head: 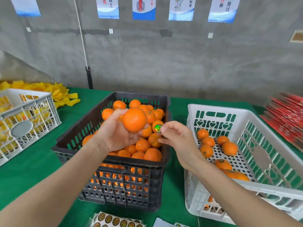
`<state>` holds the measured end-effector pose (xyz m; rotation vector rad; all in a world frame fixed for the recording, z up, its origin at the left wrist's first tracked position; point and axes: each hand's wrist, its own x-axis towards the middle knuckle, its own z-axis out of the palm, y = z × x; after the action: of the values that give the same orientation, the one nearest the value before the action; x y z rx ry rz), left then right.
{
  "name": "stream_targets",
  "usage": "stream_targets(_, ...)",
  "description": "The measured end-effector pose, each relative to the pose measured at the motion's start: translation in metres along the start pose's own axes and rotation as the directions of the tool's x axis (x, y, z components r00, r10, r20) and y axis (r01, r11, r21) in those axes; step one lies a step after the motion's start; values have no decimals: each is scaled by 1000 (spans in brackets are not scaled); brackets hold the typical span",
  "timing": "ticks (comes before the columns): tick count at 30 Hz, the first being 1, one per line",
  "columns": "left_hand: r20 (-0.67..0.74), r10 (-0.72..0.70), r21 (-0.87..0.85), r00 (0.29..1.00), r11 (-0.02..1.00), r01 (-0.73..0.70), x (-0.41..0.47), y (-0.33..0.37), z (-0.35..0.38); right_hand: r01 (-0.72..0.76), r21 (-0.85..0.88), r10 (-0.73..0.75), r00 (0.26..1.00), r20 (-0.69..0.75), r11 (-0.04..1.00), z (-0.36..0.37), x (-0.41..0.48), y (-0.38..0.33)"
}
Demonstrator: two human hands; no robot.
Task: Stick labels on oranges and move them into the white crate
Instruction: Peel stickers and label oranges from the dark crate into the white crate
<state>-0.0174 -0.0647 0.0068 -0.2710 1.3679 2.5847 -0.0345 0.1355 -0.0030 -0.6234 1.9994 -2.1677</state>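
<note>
Oranges fill the black slotted plastic crate (113,171) at the middle of the green-covered surface (32,174), heaped nearly to its rim. To its right stands the white perforated plastic crate (246,182), with a few oranges (229,148) lying loose on its floor, some showing a round sticker. At the far left sits a grey-white lattice crate (31,118) with yellow pieces inside, and a pile of yellow foam strips (60,94) lies just behind it. A stack of red flat cards (287,118) lies at the far right. Above the black crate the left hand (118,133) has its grip clamped on one round orange (134,119), held up in the fingers. Just beside it, the right hand (178,136) pinches a small round shiny label (158,128) between thumb and forefinger, near the held fruit but apart from it. A white sheet of round labels (114,221) lies at the near edge.
</note>
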Motion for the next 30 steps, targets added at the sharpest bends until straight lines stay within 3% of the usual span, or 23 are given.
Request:
stream_targets(3,86,52,-56,995,997,-47,-14,-21,30,80,-68,-77,996,42,994,-14,-19,-12)
stream_targets(10,322,167,-154,932,980,-123,-30,-76,83,125,-219,-108,990,88,968,-51,-53,-29)
stream_targets(19,159,152,-191,975,974,-121,-35,-111,117,207,-460,-162,977,136,863,-80,-73,-33)
stream_targets(25,109,121,-147,987,984,-104,-34,-125,124,279,-655,-248,958,141,703,-87,-84,-29)
stream_targets(28,101,97,-138,990,987,-82,-31,-130,126,258,-645,-242,963,116,719,-93,-86,-27)
stream_targets(30,101,83,-168,991,984,-65,-29,-134,127,198,-584,-190,979,76,787,-100,-85,-26)
